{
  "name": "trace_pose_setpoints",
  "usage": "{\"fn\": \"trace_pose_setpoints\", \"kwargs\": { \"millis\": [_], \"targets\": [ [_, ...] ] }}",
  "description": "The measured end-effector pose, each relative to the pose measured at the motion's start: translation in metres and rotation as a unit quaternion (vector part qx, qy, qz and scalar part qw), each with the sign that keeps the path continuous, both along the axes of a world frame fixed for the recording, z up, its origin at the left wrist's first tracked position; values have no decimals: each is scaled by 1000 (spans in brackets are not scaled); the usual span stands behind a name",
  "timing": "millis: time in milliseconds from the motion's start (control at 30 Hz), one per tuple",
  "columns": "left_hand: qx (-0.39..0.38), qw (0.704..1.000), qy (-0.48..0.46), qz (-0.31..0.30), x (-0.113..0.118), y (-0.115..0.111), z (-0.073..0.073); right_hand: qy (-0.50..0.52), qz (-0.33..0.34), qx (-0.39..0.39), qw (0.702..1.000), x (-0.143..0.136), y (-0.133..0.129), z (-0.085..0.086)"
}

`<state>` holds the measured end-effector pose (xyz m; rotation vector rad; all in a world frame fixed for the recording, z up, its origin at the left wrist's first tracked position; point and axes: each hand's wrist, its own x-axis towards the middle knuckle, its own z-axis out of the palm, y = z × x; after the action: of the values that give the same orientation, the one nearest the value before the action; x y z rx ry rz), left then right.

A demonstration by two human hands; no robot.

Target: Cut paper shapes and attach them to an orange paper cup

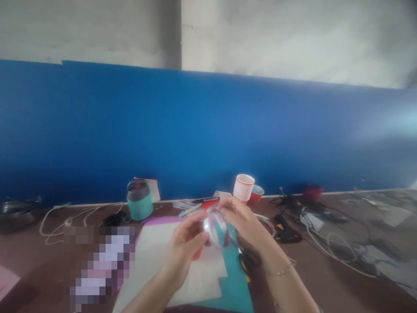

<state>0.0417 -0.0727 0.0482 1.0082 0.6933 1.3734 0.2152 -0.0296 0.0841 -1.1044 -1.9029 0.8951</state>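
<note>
A shiny roll of clear tape (216,230) is held up over the papers, its round side facing me. My left hand (188,234) grips its left edge between thumb and fingers. At the roll's top, the fingers of my right hand (237,214) are pinched together on the tape; the exact contact is blurred. Under both hands lie white paper (153,248) and a teal sheet (236,278), with purple paper (158,221) showing at the back. Scissors (249,263) with black and yellow handles rest by my right wrist.
A teal jar with a dark lid (140,206) stands at back left. Stacked paper cups (243,188) and a red cup (256,195) stand behind my right hand. White cables (339,261) and a black glue gun (286,230) lie to the right. A blue partition (195,130) runs behind the table.
</note>
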Motion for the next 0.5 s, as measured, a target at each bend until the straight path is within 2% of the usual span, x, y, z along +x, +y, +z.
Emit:
{"fn": "trace_pose_setpoints", "kwargs": {
  "millis": [67, 167, 200, 300, 400, 500],
  "targets": [
    [-5, 1000, -19, 13, 0, 1, 1, -37, -17, 41, 998, -4, -12, 7],
    [-27, 999, -31, 30, 0, 2, 1, -112, -5, 149, 982, -14, -33, 15],
    [-31, 998, -32, 33, 0, 2, 1, -133, 9, 162, 978, -18, -38, 17],
    [-14, 999, -13, 41, -1, 4, 0, -190, 28, 134, 972, -26, -47, 19],
    [12, 996, 49, 79, -4, 6, 1, -225, 36, 108, 968, -26, -45, 17],
    [31, 986, 109, 120, -9, 10, 3, -215, 60, 129, 966, -21, -40, 14]
  ]
}}
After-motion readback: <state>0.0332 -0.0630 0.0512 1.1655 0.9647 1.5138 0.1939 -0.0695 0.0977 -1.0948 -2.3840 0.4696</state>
